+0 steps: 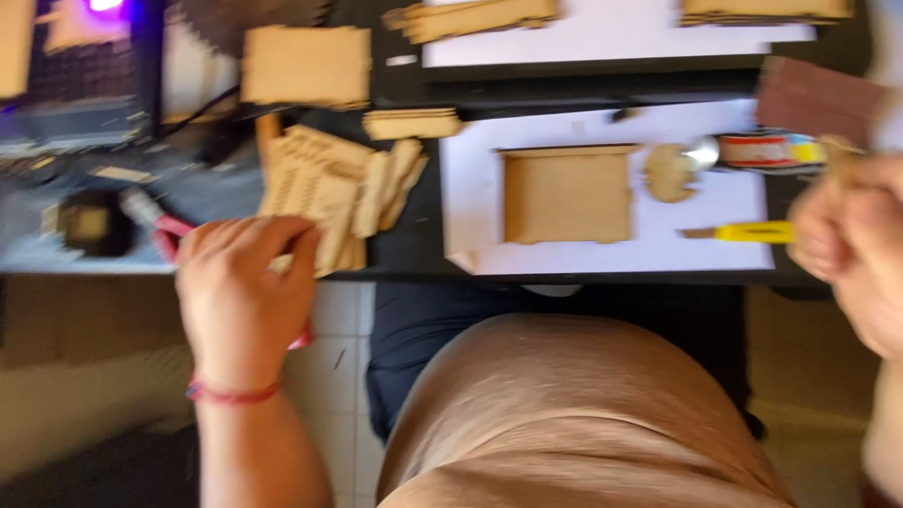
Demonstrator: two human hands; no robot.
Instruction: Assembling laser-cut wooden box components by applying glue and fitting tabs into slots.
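Note:
My left hand [240, 292] is at the front edge of the black table, fingers curled over the near end of a fanned pile of flat wooden cut pieces [324, 188]. Whether it grips one is blurred. A red-handled tool [160, 226] lies just under and left of that hand. My right hand [851, 245] is at the far right, fingers closed around a small wooden piece [840, 155] that sticks up from it. An open square wooden box [567, 196] sits on a white sheet [734, 202] between the hands.
On the white sheet lie a round wooden piece [670, 172], a yellow utility knife [743, 232] and a glue tube [767, 150]. More wooden panels [306, 64] and stacked strips [412, 123] lie farther back. A dark box [89, 224] sits at left.

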